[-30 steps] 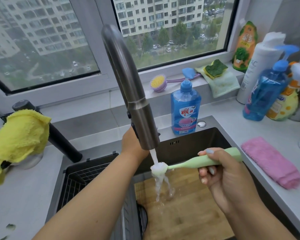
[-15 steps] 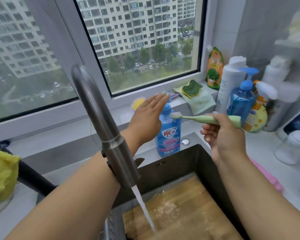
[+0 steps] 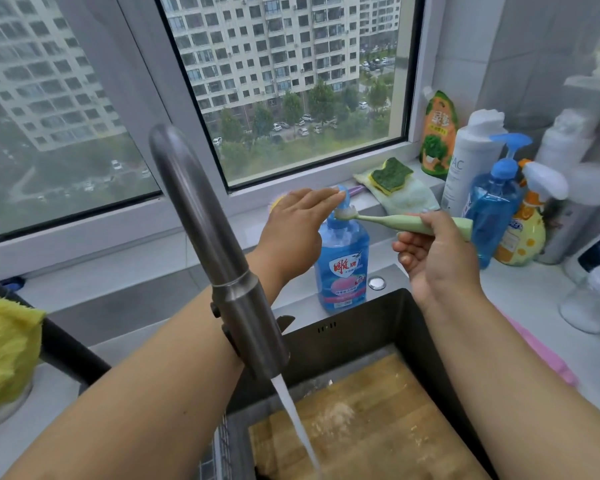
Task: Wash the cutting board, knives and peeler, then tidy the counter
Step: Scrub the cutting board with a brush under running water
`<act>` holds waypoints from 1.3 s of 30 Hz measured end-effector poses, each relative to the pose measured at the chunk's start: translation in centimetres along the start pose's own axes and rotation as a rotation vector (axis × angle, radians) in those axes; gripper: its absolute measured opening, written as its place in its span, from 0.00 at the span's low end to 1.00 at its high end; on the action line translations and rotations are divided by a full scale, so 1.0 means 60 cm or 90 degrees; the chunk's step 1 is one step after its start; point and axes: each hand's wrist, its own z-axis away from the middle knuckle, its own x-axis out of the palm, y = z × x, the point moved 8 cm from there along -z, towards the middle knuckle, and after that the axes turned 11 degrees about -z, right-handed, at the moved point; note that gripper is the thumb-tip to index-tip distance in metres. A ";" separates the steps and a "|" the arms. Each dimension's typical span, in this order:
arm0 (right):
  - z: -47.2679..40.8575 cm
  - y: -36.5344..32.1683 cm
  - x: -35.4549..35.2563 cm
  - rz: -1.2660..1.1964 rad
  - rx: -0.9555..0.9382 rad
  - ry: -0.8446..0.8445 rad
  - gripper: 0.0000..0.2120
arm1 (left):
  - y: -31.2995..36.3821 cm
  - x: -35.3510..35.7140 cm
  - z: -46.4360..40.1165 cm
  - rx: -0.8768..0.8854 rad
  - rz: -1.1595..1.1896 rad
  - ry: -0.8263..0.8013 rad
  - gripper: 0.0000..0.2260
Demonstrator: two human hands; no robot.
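Yellow cloth (image 3: 4, 351) lies draped at the far left of the desk (image 3: 125, 296), beside a dark handle. Faucet (image 3: 215, 251) arches over the sink (image 3: 378, 327); water runs from its spout onto the cutting board (image 3: 378, 424), which lies in the sink basin with pale residue on its wood.

Left hand (image 3: 293, 233) — extended forward past the faucet, fingers straight and flat, palm down on the pump head of the blue dish-soap bottle (image 3: 343, 271). Its label carries red characters, not legible at this size.

Right hand (image 3: 433, 251) — raised beside the bottle, fingers curled round the green handle of a small brush (image 3: 406, 221). The white bristle head sits at the pump nozzle, just under the left fingertips.

On the window sill: a green-and-yellow sponge (image 3: 390, 174) resting on a pale cloth (image 3: 406, 197), and an orange pouch (image 3: 439, 133) with unreadable print. A white bottle (image 3: 471, 161) shows the letters "AC". Next stand a blue pump bottle (image 3: 496, 195) and a yellow spray bottle (image 3: 527, 230). A pink cloth (image 3: 548, 358) lies on the desk at the sink's right edge.
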 end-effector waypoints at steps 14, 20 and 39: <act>0.039 -0.012 -0.032 -0.034 0.027 -0.094 0.11 | -0.005 -0.011 0.022 -0.046 0.024 -0.049 0.35; 0.099 0.042 -0.119 0.073 0.130 -0.166 0.08 | -0.067 -0.014 0.174 -0.443 0.459 0.109 0.17; 0.293 0.243 -0.351 0.165 0.610 -0.065 0.16 | 0.095 0.463 0.794 -1.182 0.581 -0.527 0.23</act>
